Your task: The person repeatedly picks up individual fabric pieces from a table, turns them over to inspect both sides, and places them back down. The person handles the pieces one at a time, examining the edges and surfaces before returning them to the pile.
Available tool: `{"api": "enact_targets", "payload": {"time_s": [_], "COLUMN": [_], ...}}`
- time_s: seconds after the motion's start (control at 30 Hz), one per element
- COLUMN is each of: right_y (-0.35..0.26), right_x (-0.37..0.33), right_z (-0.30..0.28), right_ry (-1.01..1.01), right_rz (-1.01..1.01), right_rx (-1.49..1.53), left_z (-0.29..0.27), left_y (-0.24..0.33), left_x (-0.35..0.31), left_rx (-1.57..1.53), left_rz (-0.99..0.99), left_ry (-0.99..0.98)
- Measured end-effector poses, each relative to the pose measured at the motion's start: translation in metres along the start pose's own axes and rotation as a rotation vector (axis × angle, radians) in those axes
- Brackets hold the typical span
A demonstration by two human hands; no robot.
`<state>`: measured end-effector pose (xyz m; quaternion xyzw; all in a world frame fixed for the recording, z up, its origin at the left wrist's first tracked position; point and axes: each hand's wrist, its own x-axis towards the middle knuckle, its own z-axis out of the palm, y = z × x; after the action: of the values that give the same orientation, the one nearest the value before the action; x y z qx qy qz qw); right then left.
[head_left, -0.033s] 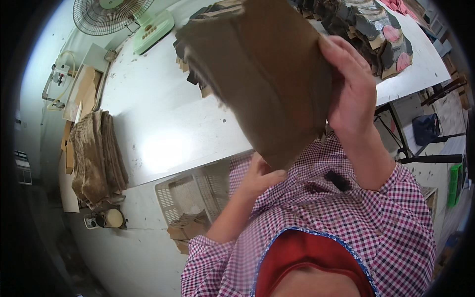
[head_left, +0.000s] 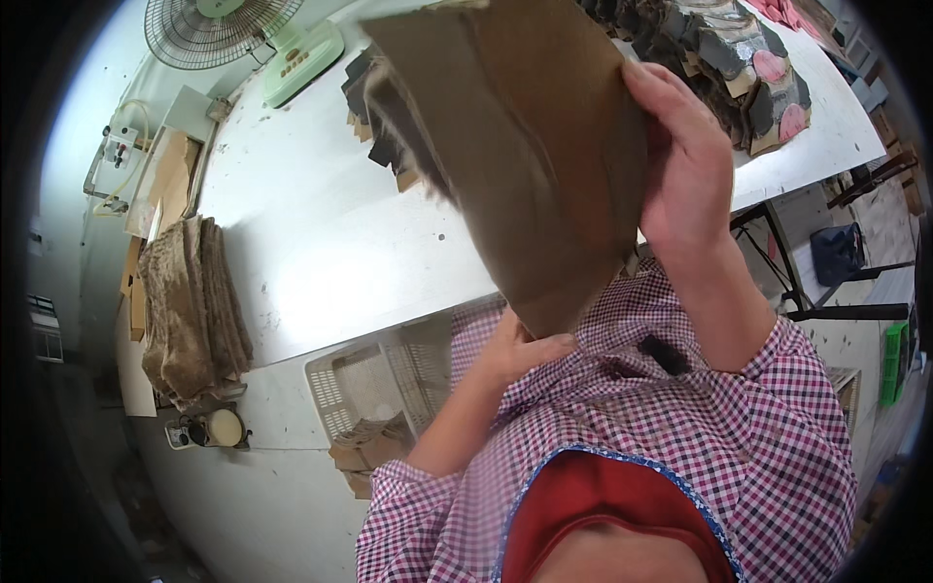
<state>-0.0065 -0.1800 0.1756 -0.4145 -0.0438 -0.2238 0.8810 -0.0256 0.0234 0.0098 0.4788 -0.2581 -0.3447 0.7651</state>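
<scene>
A broad brown fur pelt (head_left: 544, 165) fills the middle of the view, raised over the near edge of the white table. Its smooth, creased side faces me, and a fringe of hair shows along its left edge. My right hand (head_left: 685, 160) is closed on the pelt's right edge, thumb on the near face and fingers partly hidden behind. Down at the lower corner, my left hand (head_left: 525, 352) pinches the pelt, its fingers mostly hidden behind it.
On the table's left edge hangs a stack of brown furry pieces (head_left: 194, 306). Rows of dark, layered pieces (head_left: 700, 49) cover the far right. A green fan (head_left: 301, 63) stands at the back left. Below the near edge sits a white plastic basket (head_left: 335, 389) beside brown scraps (head_left: 369, 449).
The pelt has tilted slightly: its upper left part has shifted right, and more of the hairy left edge shows. My left hand has moved a little to the right.
</scene>
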Motion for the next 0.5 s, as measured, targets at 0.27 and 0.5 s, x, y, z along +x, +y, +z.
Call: {"api": "enact_targets", "payload": {"time_s": [0.27,0.5], "right_y": [0.043,0.041], "right_x": [0.005,-0.085], "right_z": [-0.056,-0.061], "right_ry": [-0.042,-0.254], "right_rz": [0.563,0.535], "right_rx": [-0.061,-0.367], "left_z": [0.034,0.023], "left_y": [0.039,0.052], "left_x": [-0.001,-0.015], "left_rx": [0.122,-0.126], "left_rz": [-0.021,-0.044], "left_ry": [0.013,0.201]}}
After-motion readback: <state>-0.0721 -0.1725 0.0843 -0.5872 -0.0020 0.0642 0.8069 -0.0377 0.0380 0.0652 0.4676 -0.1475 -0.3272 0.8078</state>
